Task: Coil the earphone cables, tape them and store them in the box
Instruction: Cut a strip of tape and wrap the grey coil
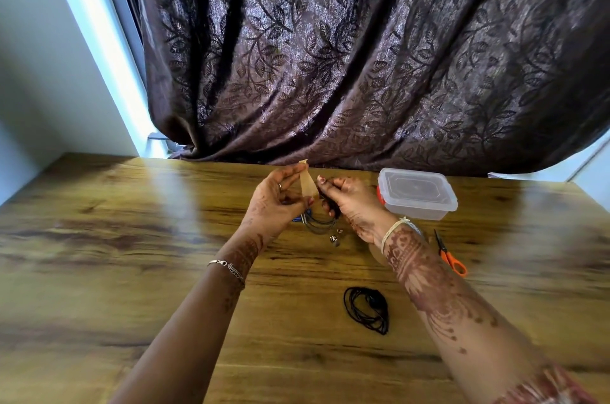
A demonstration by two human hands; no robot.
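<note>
Wooden table (132,238); on it: lidded clear box (417,195) far rt; orange scissors (450,256) nr it; black coiled cable (368,309) nearer front.

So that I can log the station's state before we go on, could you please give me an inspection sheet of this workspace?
Surface: glossy wooden table, with light reflections on it.
Job's things: tape strip held up between the hands; clear plastic box, lid on, far right.
Clutter: orange-handled scissors lying beside the right forearm, not in use.
Grippers: left hand pinches the tape strip; right hand grips the grey earphone cable.
Cables: grey earphone cable hangs in loops below the hands; black earphone coil lies on the table, no tape visible on it.
Surroundings: dark leaf-patterned curtain behind the table; pale wall at left.
</note>
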